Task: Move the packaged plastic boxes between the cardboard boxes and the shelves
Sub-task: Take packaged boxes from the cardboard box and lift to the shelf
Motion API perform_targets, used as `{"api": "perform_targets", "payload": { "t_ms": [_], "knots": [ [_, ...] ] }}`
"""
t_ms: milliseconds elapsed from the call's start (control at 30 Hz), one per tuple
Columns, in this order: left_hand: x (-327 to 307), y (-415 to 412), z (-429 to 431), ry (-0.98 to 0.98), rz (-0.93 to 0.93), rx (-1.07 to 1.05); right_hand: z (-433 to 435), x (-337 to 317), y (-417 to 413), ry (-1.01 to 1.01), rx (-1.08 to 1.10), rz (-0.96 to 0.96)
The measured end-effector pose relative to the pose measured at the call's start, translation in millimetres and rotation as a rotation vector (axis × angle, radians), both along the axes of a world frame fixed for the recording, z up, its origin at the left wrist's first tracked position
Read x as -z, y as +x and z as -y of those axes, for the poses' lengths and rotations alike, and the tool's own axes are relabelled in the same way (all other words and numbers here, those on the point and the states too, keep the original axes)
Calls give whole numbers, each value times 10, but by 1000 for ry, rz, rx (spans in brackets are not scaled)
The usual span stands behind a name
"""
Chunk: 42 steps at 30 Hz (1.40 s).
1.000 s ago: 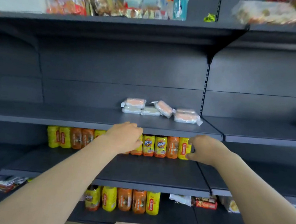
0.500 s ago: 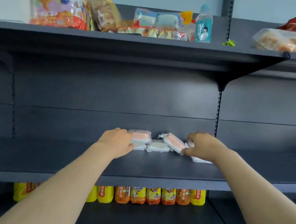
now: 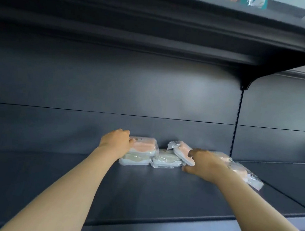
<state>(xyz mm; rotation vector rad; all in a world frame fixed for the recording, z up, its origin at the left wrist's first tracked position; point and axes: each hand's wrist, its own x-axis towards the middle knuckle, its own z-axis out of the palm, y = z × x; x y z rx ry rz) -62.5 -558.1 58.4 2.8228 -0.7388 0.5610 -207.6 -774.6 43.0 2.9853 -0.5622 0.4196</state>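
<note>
Several clear-wrapped plastic boxes lie at the back of a dark shelf (image 3: 159, 194). On the left a pink box (image 3: 145, 145) is stacked on a pale green one (image 3: 136, 158), and my left hand (image 3: 115, 141) grips the stack's left end, thumb on the pink box. A pale box (image 3: 166, 159) lies in the middle with a tilted pink box (image 3: 181, 149) leaning on it. My right hand (image 3: 202, 165) pinches that tilted box between thumb and fingers. Another wrapped pink box (image 3: 243, 171) lies behind my right wrist, partly hidden.
An upper shelf (image 3: 175, 24) hangs low overhead, with packaged goods (image 3: 254, 0) on top of it at the right. A slotted upright (image 3: 237, 123) divides this bay from the neighbouring shelf (image 3: 281, 176) on the right.
Both hands rose from the bottle shelf to the boxes and closed on them. The view came closer and tilted up, so the bottles below dropped out of sight.
</note>
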Motion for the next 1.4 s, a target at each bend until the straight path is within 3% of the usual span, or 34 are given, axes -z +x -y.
{"api": "perform_targets", "payload": {
  "t_ms": [267,500,633,867,1033,1167,1400],
  "knots": [
    [286,529,380,-326,-223,-86,155,266,358,43,14,28],
    [549,868,706,-550,-559,-200,355,398,395,127,53,43],
    [512,918,763,-551,-473,-245,584,459,412,256,126,105],
    [434,747,829,-782,-302,-137,903,431,638,427,207,258],
    [529,690,796,-1082,-330,-53,959,459,816,613,288,265],
    [679,687,790,-1368,-523,1,981,506,1014,687,359,292],
    [783,612,744,-1544,-643,63,897,567,1123,864,370,304]
  ]
}}
